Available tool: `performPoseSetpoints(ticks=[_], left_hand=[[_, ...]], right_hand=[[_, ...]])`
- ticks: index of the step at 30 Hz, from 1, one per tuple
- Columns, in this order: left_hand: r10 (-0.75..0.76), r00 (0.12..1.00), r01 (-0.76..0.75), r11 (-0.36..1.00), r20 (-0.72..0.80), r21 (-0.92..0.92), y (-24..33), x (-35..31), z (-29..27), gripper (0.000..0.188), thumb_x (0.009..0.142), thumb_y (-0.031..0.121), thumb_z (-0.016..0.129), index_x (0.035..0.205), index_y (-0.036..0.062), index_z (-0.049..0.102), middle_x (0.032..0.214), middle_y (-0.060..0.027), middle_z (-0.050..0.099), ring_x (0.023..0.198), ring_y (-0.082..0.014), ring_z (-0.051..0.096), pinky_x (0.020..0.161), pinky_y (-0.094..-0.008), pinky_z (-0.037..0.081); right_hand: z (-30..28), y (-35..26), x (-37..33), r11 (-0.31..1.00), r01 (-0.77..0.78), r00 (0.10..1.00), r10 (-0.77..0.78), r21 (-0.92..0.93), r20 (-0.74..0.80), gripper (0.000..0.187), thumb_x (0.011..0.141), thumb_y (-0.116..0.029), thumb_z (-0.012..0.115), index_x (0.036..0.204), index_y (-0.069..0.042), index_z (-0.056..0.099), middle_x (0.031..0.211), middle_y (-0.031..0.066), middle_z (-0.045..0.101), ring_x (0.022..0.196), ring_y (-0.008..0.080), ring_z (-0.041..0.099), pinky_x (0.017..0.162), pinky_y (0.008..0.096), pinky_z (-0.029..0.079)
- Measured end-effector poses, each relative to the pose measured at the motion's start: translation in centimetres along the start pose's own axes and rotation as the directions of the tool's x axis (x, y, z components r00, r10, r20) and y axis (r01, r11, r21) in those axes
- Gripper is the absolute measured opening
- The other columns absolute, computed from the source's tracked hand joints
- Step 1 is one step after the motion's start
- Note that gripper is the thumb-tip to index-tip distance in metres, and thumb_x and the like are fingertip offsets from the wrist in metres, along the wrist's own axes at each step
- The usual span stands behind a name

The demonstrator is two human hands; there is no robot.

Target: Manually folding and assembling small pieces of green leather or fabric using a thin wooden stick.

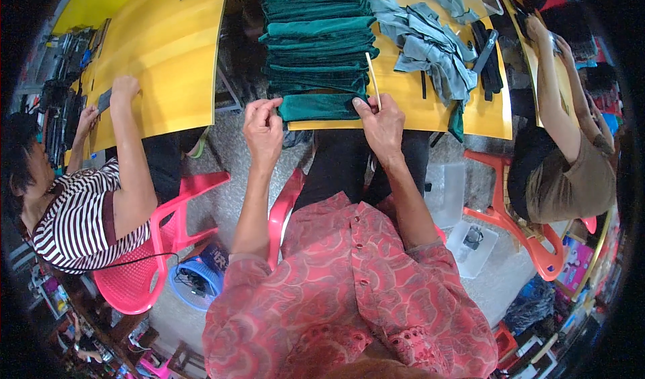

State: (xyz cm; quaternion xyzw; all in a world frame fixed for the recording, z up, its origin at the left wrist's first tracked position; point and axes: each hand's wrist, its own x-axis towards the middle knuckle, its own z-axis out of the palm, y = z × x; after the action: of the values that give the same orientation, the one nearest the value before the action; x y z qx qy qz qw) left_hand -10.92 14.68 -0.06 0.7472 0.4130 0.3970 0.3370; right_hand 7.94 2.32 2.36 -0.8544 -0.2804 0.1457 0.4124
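Note:
A flat strip of dark green velvet (pixel 319 108) lies along the front edge of the yellow table, between my hands. My left hand (pixel 264 134) is closed in a pinch at its left end. At the other end, my right hand (pixel 383 127) presses thumb and fingers on the velvet. A thin pale stick (pixel 373 77) also stands up out of my right hand, tilted to the left. Just beyond the strip, a long row of gathered green velvet pieces (pixel 316 36) runs away from me, folded close together.
Grey-blue cloth strips (pixel 437 57) are heaped on the table (pixel 490 120) to the right, beside dark strips (pixel 490 70). A person in stripes (pixel 94 211) works at another yellow table (pixel 175 57) on the left; another person (pixel 564 171) sits at the right. Pink and orange chairs stand nearby.

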Motion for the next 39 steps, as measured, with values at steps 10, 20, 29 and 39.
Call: performPoseSetpoints(ticks=[10, 20, 29, 39], left_hand=[[0.361, 0.929, -0.285, 0.835, -0.079, 0.471, 4.2, 0.1, 0.3, 0.029, 0.072, -0.008, 0.054, 0.100, -0.0053, 0.062, 0.104, -0.0179, 0.058, 0.097, -0.0355, 0.055, 0.085, -0.0439, 0.045], [0.361, 0.881, -0.431, 0.879, 0.307, 0.205, 6.4, -3.0, 3.5, 0.045, 0.080, 0.018, 0.067, 0.123, 0.0045, 0.056, 0.130, -0.0195, 0.048, 0.122, -0.0384, 0.043, 0.103, -0.0546, 0.030], [0.298, 0.843, -0.476, 0.801, 0.448, 0.363, 6.9, -3.5, 4.4, 0.058, 0.079, 0.043, 0.067, 0.131, 0.0214, 0.053, 0.137, -0.0194, 0.038, 0.130, -0.0395, 0.031, 0.104, -0.0617, 0.018], [0.286, 0.865, -0.470, 0.751, 0.412, 0.464, 9.1, -4.1, 4.5, 0.062, 0.076, 0.052, 0.065, 0.131, 0.0261, 0.052, 0.130, -0.0248, 0.036, 0.124, -0.0450, 0.029, 0.096, -0.0712, 0.015]], right_hand=[[-0.1, 0.1, 0.4, 1.000, 0.012, 1.000, -0.012, -0.014, 0.012, 0.035, 0.076, -0.029, 0.074, 0.077, 0.002, 0.058, 0.073, 0.0183, 0.060, 0.068, 0.0336, 0.061, 0.063, 0.0430, 0.047], [-0.2, 0.3, 0.7, 0.997, 0.065, 0.998, -0.066, -0.048, -0.010, 0.037, 0.076, -0.029, 0.075, 0.077, 0.004, 0.058, 0.065, 0.0149, 0.061, 0.061, 0.0249, 0.061, 0.058, 0.0372, 0.048], [-1.2, 0.3, 0.8, 0.998, -0.025, 1.000, 0.023, 0.066, 0.021, 0.032, 0.079, -0.026, 0.072, 0.081, 0.004, 0.061, 0.068, 0.0145, 0.063, 0.064, 0.0246, 0.063, 0.061, 0.0369, 0.049], [-3.6, 2.4, -1.7, 0.957, -0.051, 0.998, 0.055, 0.285, -0.009, 0.023, 0.080, -0.020, 0.070, 0.086, 0.001, 0.063, 0.073, 0.0133, 0.066, 0.067, 0.0212, 0.064, 0.063, 0.0353, 0.050]])
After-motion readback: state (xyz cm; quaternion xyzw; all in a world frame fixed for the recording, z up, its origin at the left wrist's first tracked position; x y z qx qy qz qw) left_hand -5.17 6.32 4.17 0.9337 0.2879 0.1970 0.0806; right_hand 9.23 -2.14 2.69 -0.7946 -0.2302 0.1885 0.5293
